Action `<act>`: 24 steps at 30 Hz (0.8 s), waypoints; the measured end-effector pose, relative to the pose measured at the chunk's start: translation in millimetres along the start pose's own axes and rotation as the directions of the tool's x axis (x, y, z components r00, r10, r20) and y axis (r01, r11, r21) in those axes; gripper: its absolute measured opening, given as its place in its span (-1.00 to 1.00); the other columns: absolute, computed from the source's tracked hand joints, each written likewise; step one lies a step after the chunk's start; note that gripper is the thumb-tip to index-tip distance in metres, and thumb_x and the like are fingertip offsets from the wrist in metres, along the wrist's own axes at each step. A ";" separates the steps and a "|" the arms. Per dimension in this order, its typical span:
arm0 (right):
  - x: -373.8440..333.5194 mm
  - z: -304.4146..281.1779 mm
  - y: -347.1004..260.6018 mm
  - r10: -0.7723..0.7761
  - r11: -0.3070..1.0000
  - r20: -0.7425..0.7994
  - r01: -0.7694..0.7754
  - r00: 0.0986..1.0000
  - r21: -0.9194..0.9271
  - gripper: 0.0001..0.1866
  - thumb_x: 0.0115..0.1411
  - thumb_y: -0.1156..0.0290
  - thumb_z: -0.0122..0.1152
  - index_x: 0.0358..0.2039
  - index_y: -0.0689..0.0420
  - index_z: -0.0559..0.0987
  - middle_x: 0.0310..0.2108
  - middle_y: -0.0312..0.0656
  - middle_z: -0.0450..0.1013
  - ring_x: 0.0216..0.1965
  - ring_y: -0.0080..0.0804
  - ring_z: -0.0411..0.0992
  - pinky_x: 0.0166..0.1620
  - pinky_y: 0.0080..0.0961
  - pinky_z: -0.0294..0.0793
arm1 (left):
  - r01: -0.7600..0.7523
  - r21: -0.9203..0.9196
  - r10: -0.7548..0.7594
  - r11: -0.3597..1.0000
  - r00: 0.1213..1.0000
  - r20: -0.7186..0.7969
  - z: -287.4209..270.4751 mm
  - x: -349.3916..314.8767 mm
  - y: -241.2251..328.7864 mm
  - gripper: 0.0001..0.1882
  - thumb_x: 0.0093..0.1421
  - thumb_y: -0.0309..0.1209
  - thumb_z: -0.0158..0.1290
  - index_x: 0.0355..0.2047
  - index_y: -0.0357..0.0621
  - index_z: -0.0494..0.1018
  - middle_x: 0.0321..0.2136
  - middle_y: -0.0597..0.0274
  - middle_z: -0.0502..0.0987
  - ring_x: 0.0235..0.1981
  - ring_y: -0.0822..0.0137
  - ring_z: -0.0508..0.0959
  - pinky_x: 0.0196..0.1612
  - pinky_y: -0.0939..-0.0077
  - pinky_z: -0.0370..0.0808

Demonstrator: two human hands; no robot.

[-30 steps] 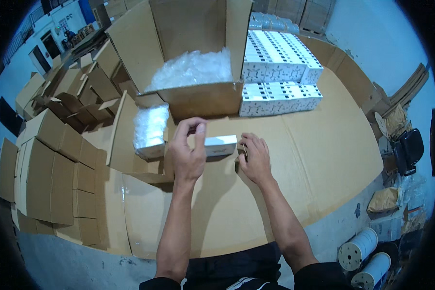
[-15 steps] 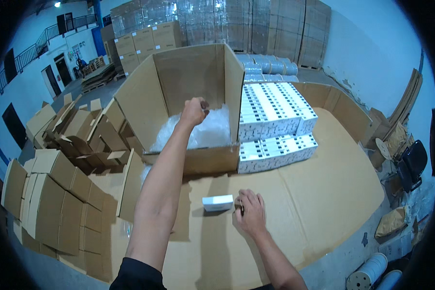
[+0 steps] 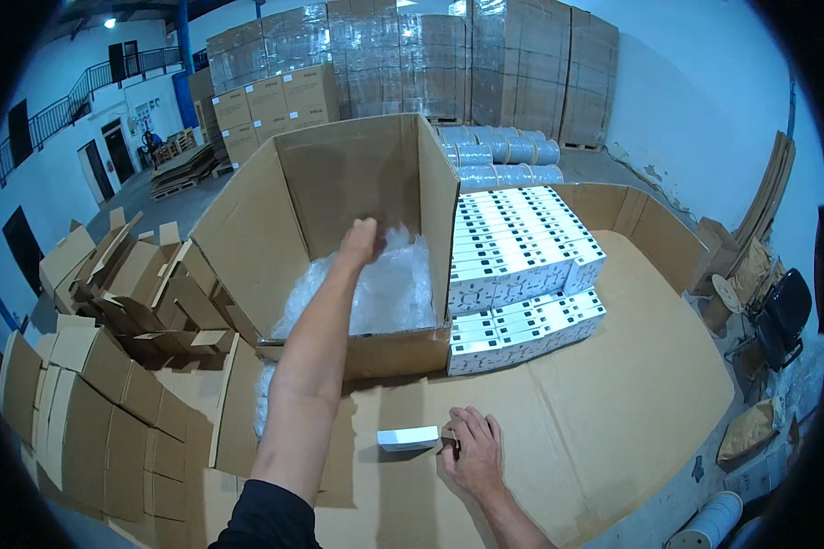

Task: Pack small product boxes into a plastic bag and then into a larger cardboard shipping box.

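Observation:
My left hand [image 3: 362, 242] is inside a tall open cardboard carton [image 3: 352, 178], over a heap of clear plastic bags [image 3: 375, 297]. Its fingers are curled; their tips are turned away, so what they hold is hidden. A sheet of the plastic stands up just right of that hand. On the cardboard-covered surface in front of me lies a small white box [image 3: 407, 439]. Right beside the box rests my right hand [image 3: 474, 455], fingers bent round a small dark thing at the thumb side, too small to name.
White boxes with dark squares [image 3: 522, 247] are stacked right of the carton. Folded cardboard boxes [image 3: 101, 412] crowd the left side. A raised cardboard wall [image 3: 650, 215] bends round the far right edge. Cable spools [image 3: 504, 151] and wrapped pallets [image 3: 513, 78] stand behind.
The view has tilted up, so the carton and stacks sit lower. My left hand has shifted slightly within the carton, and plastic stands up beside it. My right hand stays by the white box.

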State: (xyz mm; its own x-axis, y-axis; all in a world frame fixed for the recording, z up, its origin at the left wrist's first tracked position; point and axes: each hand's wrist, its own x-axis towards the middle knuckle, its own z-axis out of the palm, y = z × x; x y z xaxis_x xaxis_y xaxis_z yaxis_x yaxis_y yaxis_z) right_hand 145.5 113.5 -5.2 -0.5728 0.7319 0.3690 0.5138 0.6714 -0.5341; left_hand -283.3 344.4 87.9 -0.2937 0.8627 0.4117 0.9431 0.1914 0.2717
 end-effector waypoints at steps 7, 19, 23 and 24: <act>-0.5 -4.9 -2.9 -0.012 1.000 -0.006 0.012 1.000 -0.014 -0.62 0.03 0.43 0.26 -0.09 0.13 0.54 0.17 -0.12 0.42 0.29 -0.10 0.28 0.36 0.07 0.11 | 0.074 -0.371 -0.176 0.926 0.952 -0.249 -86.0 -5.7 18.3 -0.67 0.07 -0.47 0.29 -0.13 -0.19 0.55 -0.33 0.05 0.68 -0.25 0.20 0.71 -0.15 0.22 0.61; -11.0 2.5 16.5 0.101 0.978 -0.085 -0.083 0.991 0.189 -0.71 0.10 0.56 0.16 -0.12 0.18 0.56 -0.09 -0.13 0.57 0.04 -0.17 0.54 0.13 -0.19 0.47 | -0.043 -0.953 -0.138 0.299 0.987 -0.088 -163.3 -219.8 149.4 -0.57 0.30 -0.61 0.09 0.17 -0.22 0.36 -0.10 0.25 0.55 -0.08 0.39 0.56 0.01 0.44 0.52; -28.8 -3.2 14.4 0.345 0.652 0.009 -0.247 0.938 0.717 -0.84 0.33 0.48 0.13 -0.11 0.19 0.58 -0.17 -0.14 0.63 -0.11 -0.38 0.60 -0.02 -0.41 0.57 | 0.085 -0.969 -0.044 0.233 0.996 0.077 -130.4 -350.5 181.6 -0.53 0.25 -0.67 0.04 0.18 -0.23 0.33 -0.04 0.24 0.52 -0.02 0.38 0.54 0.08 0.44 0.48; -35.0 -3.7 10.8 0.341 0.581 0.017 -0.225 0.940 0.783 -0.85 0.40 0.46 0.11 -0.11 0.20 0.59 -0.19 -0.15 0.63 -0.14 -0.44 0.60 -0.06 -0.45 0.58 | 0.125 -0.967 -0.012 0.220 0.992 0.125 -111.1 -378.5 176.8 -0.53 0.26 -0.66 0.04 0.19 -0.24 0.32 -0.01 0.22 0.52 -0.01 0.38 0.54 0.09 0.44 0.48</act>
State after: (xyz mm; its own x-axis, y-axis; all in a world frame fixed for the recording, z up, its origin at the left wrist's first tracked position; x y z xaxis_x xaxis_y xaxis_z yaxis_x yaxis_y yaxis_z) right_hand 173.4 95.6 -21.1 -0.3741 0.9148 0.1521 -0.0728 0.1345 -0.9882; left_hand -22.6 -0.3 76.8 -0.2834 0.9121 0.2963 0.0206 -0.3031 0.9527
